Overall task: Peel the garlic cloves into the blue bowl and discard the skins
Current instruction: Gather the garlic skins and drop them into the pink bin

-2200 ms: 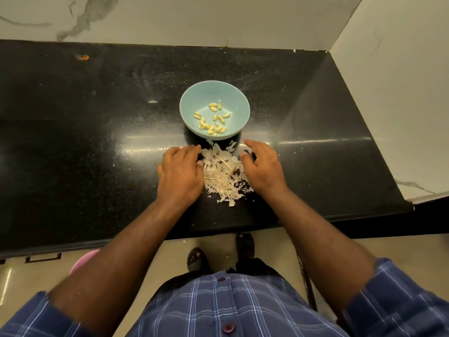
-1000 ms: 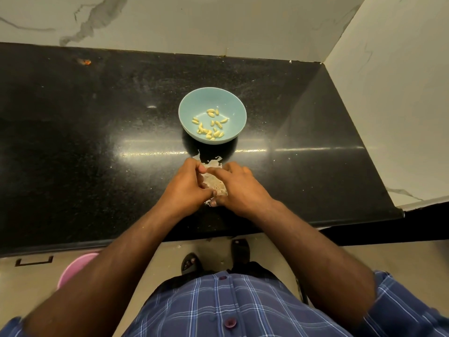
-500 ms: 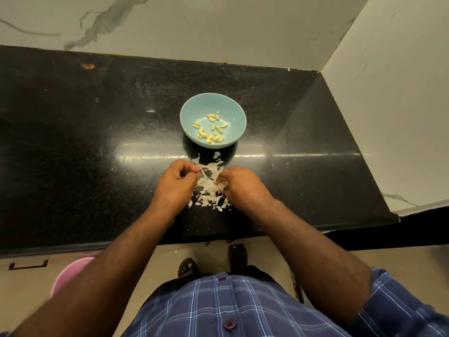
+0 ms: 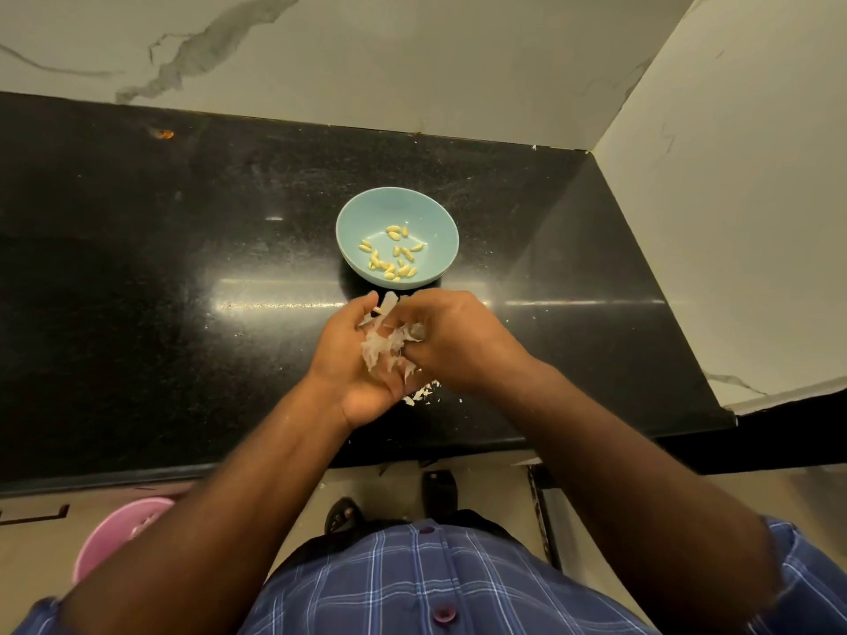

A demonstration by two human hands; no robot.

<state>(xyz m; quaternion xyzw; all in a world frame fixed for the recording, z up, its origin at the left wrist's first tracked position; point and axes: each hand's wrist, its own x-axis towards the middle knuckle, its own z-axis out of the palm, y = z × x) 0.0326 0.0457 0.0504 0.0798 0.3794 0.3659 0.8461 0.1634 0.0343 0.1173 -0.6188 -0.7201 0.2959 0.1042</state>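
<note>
Since half a second ago both hands have lifted the garlic skins (image 4: 382, 346) off the black counter (image 4: 137, 291). Left hand (image 4: 362, 359) cups them palm-up; right hand (image 4: 453, 341) clutches the same wad. Beyond the fingertips sits the blue bowl (image 4: 431, 213) holding peeled cloves (image 4: 394, 258); a few scraps (image 4: 424, 394) lie beneath the hands.

One pale blue round ceramic bowl (image 4: 397, 236) sits at the frame's centre. Inside it lie roughly twenty small yellowish peeled garlic cloves (image 4: 392, 258); the exact count is unclear. One bunch of papery white garlic skins (image 4: 382, 343) lies just below. One pink plastic tub (image 4: 120, 533) shows lower left.
</note>
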